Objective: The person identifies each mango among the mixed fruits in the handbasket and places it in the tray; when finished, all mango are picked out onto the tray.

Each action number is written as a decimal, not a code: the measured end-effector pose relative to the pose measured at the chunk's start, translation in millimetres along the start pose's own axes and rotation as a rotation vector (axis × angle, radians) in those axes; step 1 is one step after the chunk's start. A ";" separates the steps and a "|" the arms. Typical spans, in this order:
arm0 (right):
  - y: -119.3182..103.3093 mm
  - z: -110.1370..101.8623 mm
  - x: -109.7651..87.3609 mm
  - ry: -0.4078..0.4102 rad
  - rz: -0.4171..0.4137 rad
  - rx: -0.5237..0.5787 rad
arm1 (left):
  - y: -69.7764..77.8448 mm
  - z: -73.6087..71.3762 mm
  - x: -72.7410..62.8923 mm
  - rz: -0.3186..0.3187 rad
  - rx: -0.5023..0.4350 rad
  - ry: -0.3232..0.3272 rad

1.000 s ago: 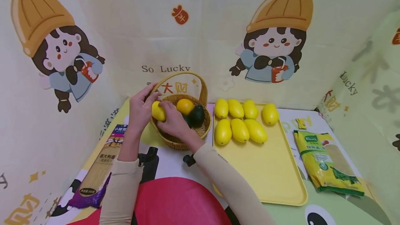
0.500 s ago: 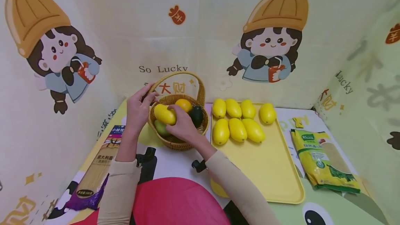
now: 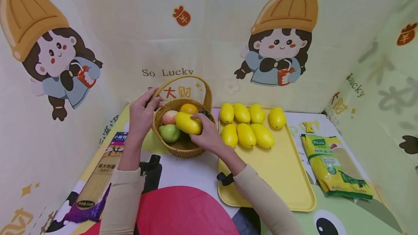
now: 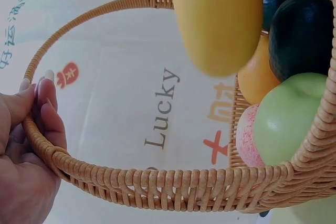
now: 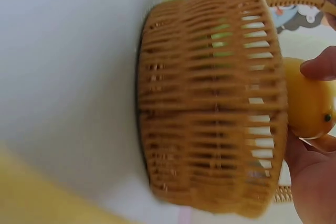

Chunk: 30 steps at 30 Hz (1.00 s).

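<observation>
My left hand [image 3: 141, 115] grips the handle of a wicker basket [image 3: 184, 153] at its left side; in the left wrist view, thumb and fingers curl round the handle [image 4: 131, 182]. Over the basket's right half, my right hand [image 3: 209, 134] holds a smooth yellow mango [image 3: 187, 122]. The right wrist view shows it just above the rim, with a dark stem spot on its end. Inside the basket lie a green fruit [image 3: 169, 133], a pink speckled peach [image 3: 169, 117] and an orange [image 3: 189, 108]. Dark green fruits [image 4: 302, 35] show in the left wrist view.
Right of the basket lies a yellow tray [image 3: 277, 177] with two rows of yellow mangoes [image 3: 246, 135] at its back. A Knorr bag [image 3: 336, 166] lies farther right, beside a small yellow packet [image 3: 308, 127]. A spaghetti pack [image 3: 98, 177] lies at left. A printed cloth wall stands behind.
My right hand has moved the mango rightward from the basket's left edge across its opening, uncovering the green fruit and the peach. My left hand stays on the handle.
</observation>
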State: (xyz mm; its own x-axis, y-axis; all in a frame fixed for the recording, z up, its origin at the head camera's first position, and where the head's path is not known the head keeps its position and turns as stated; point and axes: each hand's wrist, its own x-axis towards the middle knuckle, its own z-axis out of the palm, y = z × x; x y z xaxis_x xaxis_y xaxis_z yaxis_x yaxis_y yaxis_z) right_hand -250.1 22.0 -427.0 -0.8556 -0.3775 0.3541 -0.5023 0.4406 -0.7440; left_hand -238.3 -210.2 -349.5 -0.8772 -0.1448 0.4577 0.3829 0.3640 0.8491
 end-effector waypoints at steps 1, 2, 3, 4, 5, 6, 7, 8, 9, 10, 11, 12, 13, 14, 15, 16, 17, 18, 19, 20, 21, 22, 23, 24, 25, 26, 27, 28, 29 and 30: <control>0.4 -3.2 -2.7 0.007 0.002 0.007 | 0.4 -0.2 0.0 -0.001 -0.001 0.001; 1.2 -6.4 -5.5 0.016 0.005 0.014 | 0.8 -0.3 0.1 -0.002 -0.004 0.002; 2.3 -9.5 -8.3 0.023 0.010 0.017 | 1.3 -0.4 0.2 -0.002 -0.005 0.002; 3.4 -12.6 -11.3 0.032 0.016 0.021 | 1.8 -0.5 0.3 -0.002 -0.007 0.003; 4.9 -15.5 -13.9 0.039 0.019 0.025 | 2.3 -0.6 0.1 -0.004 -0.003 0.004; 6.5 -18.5 -16.9 0.047 0.023 0.025 | 2.9 -0.7 -0.1 -0.006 0.002 0.006; 8.1 -21.6 -20.2 0.057 0.026 0.026 | 3.5 -0.8 -0.4 -0.008 0.006 0.005; 10.4 -24.8 -23.4 0.065 0.030 0.029 | 3.9 -1.0 -0.8 -0.010 0.012 0.006; 12.7 -27.9 -26.7 0.074 0.033 0.030 | 4.1 -1.2 -1.2 -0.012 0.020 0.005; 14.7 -31.5 -30.3 0.083 0.032 0.042 | 4.2 -1.4 -1.6 -0.016 0.028 0.006; 17.3 -35.1 -34.0 0.094 0.032 0.048 | 4.2 -1.5 -1.9 -0.021 0.036 0.006; 20.3 -39.0 -38.3 0.109 0.034 0.056 | 3.5 -1.4 -1.6 -0.026 0.038 0.005; 23.6 -43.2 -42.9 0.124 0.038 0.064 | 3.0 -1.2 -1.7 -0.030 0.039 0.003; 26.5 -47.6 -47.4 0.142 0.042 0.076 | 2.8 -0.9 -1.8 -0.032 0.039 0.003; 23.9 -53.8 -52.5 0.154 0.057 0.084 | 2.5 -0.9 -1.5 -0.039 0.035 0.001; 21.7 -60.3 -57.8 0.165 0.068 0.097 | 2.3 -0.6 -1.7 -0.042 0.032 0.002; 19.7 -66.6 -62.7 0.177 0.082 0.104 | 1.9 -0.3 -1.8 -0.043 0.032 0.003; 17.9 -73.3 -67.7 0.188 0.092 0.119 | 1.6 -0.1 -1.8 -0.043 0.033 0.004; 15.6 -79.7 -72.3 0.198 0.104 0.130 | 1.8 -0.2 -2.1 -0.042 0.037 0.007; 13.0 -86.0 -76.5 0.207 0.114 0.142 | 1.6 -0.3 -1.9 -0.041 0.038 0.010; 11.3 -91.9 -80.5 0.212 0.123 0.144 | 1.2 -0.5 -1.6 -0.043 0.038 0.013; 15.9 -95.9 -83.9 0.223 0.124 0.146 | 1.3 -0.5 -2.1 -0.040 0.041 0.017; 20.4 -100.2 -87.2 0.236 0.128 0.144 | 1.0 -0.3 -2.1 -0.039 0.042 0.018; 25.7 -104.5 -90.6 0.249 0.134 0.139 | 0.9 -0.1 -2.2 -0.038 0.038 0.018; 30.6 -108.6 -94.0 0.264 0.139 0.131 | 1.0 0.1 -2.4 -0.038 0.034 0.018; 38.3 -112.3 -97.1 0.278 0.150 0.130 | 1.0 0.3 -2.6 -0.037 0.030 0.017; 47.0 -116.2 -100.2 0.293 0.163 0.127 | 1.3 0.7 -2.9 -0.038 0.031 0.016; 55.4 -120.5 -103.3 0.310 0.178 0.123 | 1.6 1.0 -3.2 -0.037 0.031 0.015; 63.2 -124.9 -106.6 0.326 0.192 0.116 | 1.7 1.4 -3.1 -0.036 0.031 0.015; 70.9 -129.4 -109.8 0.341 0.205 0.102 | 1.8 1.8 -3.2 -0.036 0.031 0.015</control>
State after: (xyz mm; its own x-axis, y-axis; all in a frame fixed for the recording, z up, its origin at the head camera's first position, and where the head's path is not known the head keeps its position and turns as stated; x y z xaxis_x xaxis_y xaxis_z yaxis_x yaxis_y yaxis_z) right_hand -208.0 200.1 -445.4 -0.9375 0.0089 0.3477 -0.3172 0.3889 -0.8650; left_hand -235.3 -207.4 -350.0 -0.8861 -0.1718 0.4306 0.3414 0.3866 0.8567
